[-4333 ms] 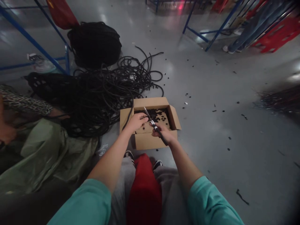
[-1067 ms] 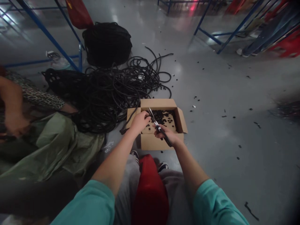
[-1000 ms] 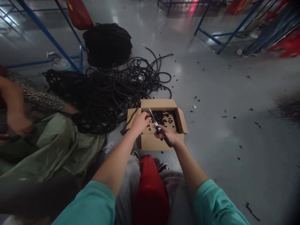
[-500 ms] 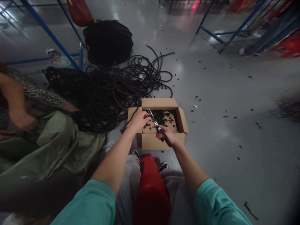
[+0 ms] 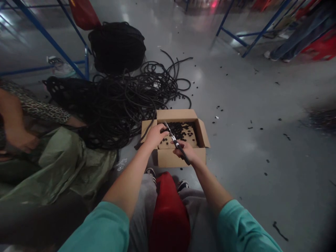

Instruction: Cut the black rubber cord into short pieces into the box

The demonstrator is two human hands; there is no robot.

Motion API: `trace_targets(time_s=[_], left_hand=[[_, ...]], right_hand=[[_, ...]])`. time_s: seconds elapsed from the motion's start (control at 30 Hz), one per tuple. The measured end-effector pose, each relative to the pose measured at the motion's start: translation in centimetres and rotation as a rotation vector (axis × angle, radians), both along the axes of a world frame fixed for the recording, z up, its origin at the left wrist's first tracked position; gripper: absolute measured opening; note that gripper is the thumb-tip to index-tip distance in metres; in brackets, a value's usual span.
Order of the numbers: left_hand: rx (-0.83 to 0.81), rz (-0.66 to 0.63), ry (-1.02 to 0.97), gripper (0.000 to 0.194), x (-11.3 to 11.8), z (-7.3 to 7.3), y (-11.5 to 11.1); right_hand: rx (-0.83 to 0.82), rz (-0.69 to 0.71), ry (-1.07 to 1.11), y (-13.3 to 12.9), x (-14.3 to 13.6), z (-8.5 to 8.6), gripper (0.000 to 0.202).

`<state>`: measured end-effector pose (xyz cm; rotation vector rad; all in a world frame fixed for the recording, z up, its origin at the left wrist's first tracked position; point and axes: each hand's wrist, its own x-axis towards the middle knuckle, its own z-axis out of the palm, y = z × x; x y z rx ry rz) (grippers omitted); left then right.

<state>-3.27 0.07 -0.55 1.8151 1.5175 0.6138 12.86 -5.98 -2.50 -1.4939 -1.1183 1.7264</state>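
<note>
Scissors (image 5: 176, 144) with black, white-banded handles (image 5: 184, 156) and silvery blades (image 5: 169, 130) slanted over the open cardboard box (image 5: 170, 159), gripped by your right hand (image 5: 190, 152). Your left hand (image 5: 155, 135) curled beside the blades, its hold too dark to tell.

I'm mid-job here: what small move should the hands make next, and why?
Probably have the right hand open the scissors slightly: the blades look nearly closed beside the left hand, which seems to pinch black cord above the cardboard box holding small black pieces. Whether cord lies between the blades is unclear.
</note>
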Motion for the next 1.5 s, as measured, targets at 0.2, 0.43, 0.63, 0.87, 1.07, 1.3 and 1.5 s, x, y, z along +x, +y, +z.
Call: trace_targets(time_s=[0.2, 0.43, 0.63, 0.87, 1.07, 1.3, 1.5], left_hand=[[-0.067, -0.070, 0.023, 0.012, 0.5, -0.1, -0.1], [-0.084, -0.097, 0.048, 0.018, 0.3, 0.0, 0.1], [-0.072, -0.089, 0.075, 0.020, 0.2, 0.3, 0.5], [-0.034, -0.086, 0.218, 0.027, 0.7, 0.1, 0.0], [-0.026, -0.113, 0.296, 0.026, 1.4, 0.7, -0.6], [-0.038, -0.156, 0.232, 0.028, 1.3, 0.7, -0.4], [-0.068, -0.144, 0.324, 0.030, 1.4, 0.6, -0.4]], right_hand=[[-0.003, 0.006, 0.130, 0.0, 0.3, 0.2, 0.050], [0.011, 0.045, 0.057, 0.0, 0.7, -0.1, 0.048], [0.032, 0.009, -0.044, -0.1, 0.6, -0.3, 0.046], [0.001, 0.007, -0.062, 0.1, 0.8, -0.2, 0.048], [-0.002, 0.035, 0.092, 0.2, 1.3, -0.1, 0.053], [-0.002, 0.035, 0.019, 0.2, 1.7, -0.2, 0.055], [0.028, 0.024, -0.113, 0.2, 1.7, -0.6, 0.049]])
